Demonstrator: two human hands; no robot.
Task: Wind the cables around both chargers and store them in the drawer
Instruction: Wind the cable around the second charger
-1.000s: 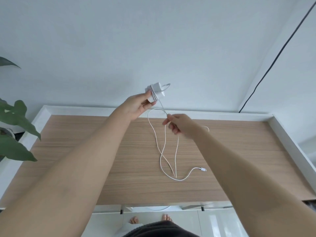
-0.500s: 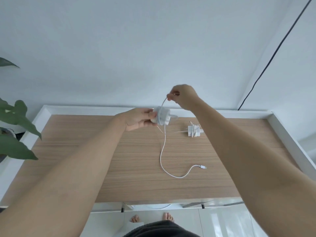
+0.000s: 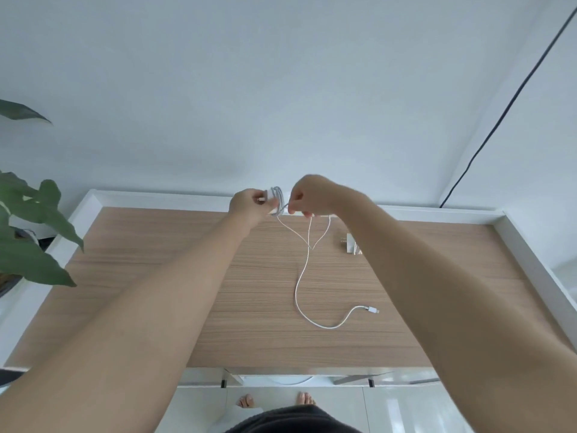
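Both hands [image 3: 249, 203] on charger [image 3: 275, 201], cable [image 3: 301, 276].

Wooden table [image 3: 187, 276]: cable [image 3: 299, 295], wound charger [image 3: 351, 243].

my left hand [image 3: 246, 203] and right hand [image 3: 307, 195] are up over the far edge of the table [image 3: 156, 276], side by side, with the charger [image 3: 274, 200] between them. its cable [image 3: 304, 270] hangs down and trails toward the near right of the table. the second charger [image 3: 351, 243] lies right of the cable, partly under my right forearm. a plant [image 3: 28, 232] sits off the left edge.
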